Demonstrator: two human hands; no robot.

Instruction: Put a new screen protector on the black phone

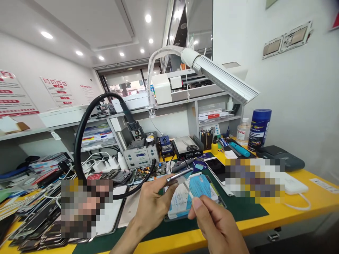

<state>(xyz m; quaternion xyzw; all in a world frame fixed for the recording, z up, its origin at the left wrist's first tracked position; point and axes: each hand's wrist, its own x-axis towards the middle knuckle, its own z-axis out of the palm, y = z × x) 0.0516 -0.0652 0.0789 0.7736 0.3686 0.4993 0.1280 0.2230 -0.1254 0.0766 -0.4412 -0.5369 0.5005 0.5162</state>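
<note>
A smartphone (180,175), seen nearly edge-on, is pinched between the thumb and fingers of my left hand (153,201). My right hand (215,222) is closed around a thin, pale stick-like tool (189,190). Its tip points up toward the phone's lower edge; whether the two touch I cannot tell. Below both hands lies a blue-and-white packet (201,186) on the dark green mat (246,210). A white-framed phone or tablet (215,169) lies to the right of the packet.
A black flexible hose (77,148) arches over the left side, by a soldering or hot-air station (140,155). Stacked phone parts (34,215) crowd the left. Scissors (191,145) rest on a device behind. A blue spray can (259,128) stands right; a lamp (225,77) hangs overhead.
</note>
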